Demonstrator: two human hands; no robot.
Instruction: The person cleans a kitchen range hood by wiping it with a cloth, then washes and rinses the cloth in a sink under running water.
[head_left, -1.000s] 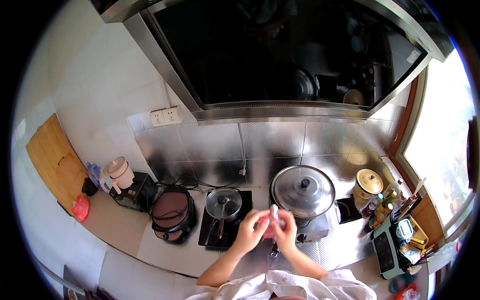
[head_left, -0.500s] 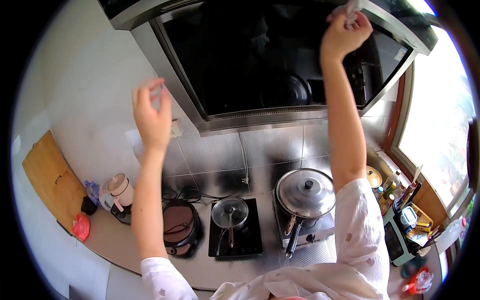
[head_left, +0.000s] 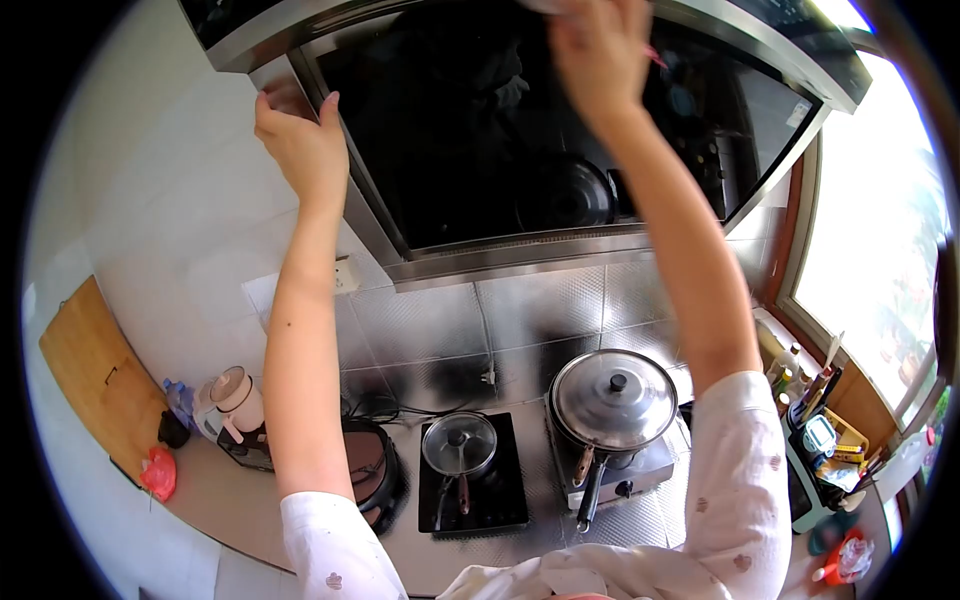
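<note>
A range hood point(head_left: 425, 130) with a black glass front and metal frame fills the upper middle. My left hand point(head_left: 305, 145) is raised at the hood's left side, thumb and fingers apart against its edge; some fingertips are blurred. Across the upper glass my right hand point(head_left: 605, 60) is closed on a crumpled white cloth point(head_left: 543, 5), mostly cut off by the top of the view. Whether it is cloth or tissue is hard to tell. The glass mirrors the pans and my arms.
Below stand a large lidded pan point(head_left: 615, 400) on a gas stove point(head_left: 655, 470), and a small glass-lidded pan point(head_left: 459, 445) on a black induction cooktop point(head_left: 505, 500). A brown-topped electric cooker point(head_left: 370, 465) sits left. Bottles point(head_left: 785, 370) and a cluttered microwave point(head_left: 805, 495) line the window side.
My right hand has swept left across the upper hood with the cloth. My left hand has risen to the hood's left edge. The view has shifted slightly.
</note>
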